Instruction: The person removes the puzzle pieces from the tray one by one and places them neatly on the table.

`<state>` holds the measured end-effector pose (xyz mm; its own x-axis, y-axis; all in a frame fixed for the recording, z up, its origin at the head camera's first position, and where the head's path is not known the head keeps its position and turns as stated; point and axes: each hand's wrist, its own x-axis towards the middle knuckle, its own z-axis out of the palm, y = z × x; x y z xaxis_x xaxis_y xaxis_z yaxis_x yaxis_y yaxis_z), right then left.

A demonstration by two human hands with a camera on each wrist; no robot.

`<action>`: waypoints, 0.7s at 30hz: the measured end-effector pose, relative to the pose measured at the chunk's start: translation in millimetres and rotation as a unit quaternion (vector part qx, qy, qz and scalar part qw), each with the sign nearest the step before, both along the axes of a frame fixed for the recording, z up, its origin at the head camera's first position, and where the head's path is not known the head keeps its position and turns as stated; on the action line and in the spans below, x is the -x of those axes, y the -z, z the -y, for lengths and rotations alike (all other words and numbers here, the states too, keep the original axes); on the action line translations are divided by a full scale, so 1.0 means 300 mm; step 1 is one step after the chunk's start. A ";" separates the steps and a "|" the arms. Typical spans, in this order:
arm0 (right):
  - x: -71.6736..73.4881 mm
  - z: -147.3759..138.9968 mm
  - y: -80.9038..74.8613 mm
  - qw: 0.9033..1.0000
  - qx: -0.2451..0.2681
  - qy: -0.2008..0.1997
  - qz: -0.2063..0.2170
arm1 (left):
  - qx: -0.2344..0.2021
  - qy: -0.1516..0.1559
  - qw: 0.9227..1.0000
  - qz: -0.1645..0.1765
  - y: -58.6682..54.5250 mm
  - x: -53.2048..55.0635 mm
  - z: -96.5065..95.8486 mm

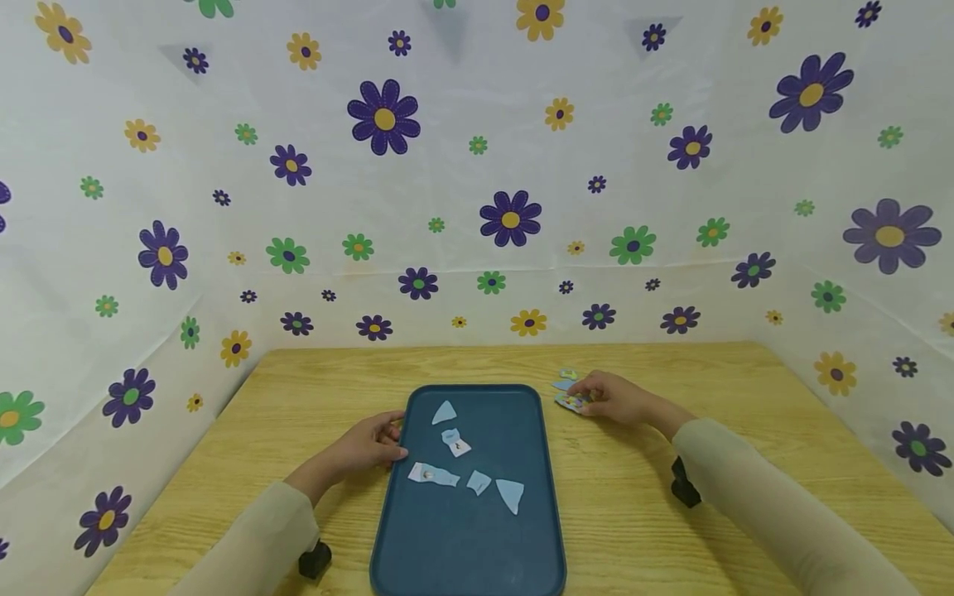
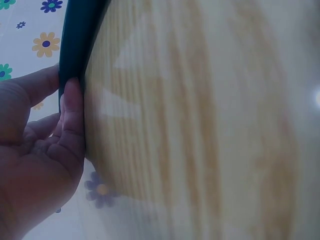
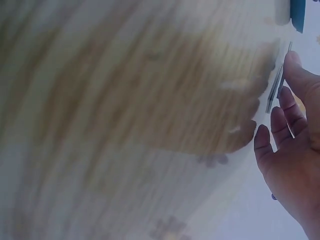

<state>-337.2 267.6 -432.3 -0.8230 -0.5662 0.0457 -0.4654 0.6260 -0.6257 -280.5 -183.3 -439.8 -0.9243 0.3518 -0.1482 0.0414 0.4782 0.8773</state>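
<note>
My left hand [image 1: 367, 440] holds the left rim of a dark blue tray [image 1: 477, 550], thumb at the edge and fingers curled against its side. In the left wrist view the tray's edge [image 2: 80, 40] stands close above the wood. Several pale blue, flat puzzle pieces lie spread on the tray, among them a triangular piece [image 1: 511, 495] and a long piece [image 1: 434, 474]. Right of the tray, my right hand [image 1: 614, 397] pinches a colourful puzzle piece [image 1: 570, 403] from a small group. The right wrist view shows thin piece edges [image 3: 275, 87] by the thumb and fingertips.
Just beyond my right fingers are a blue piece [image 1: 562, 385] and a small yellow-green piece [image 1: 569, 373]. Everything is on a wood-grain table [image 1: 641, 530]. A white flowered cloth [image 1: 447, 182] surrounds the table at the back and sides.
</note>
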 end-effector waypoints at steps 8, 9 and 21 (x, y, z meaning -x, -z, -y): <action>0.006 -0.007 0.008 1.000 -0.008 0.000 0.000 | -0.002 0.003 1.000 -0.001 0.000 0.002 0.000; 0.005 -0.008 0.008 1.000 -0.008 -0.001 -0.001 | -0.003 0.004 1.000 0.000 0.000 0.002 0.001; 0.004 -0.010 0.011 1.000 -0.015 0.002 -0.006 | -0.001 -0.005 1.000 0.003 0.003 0.002 0.000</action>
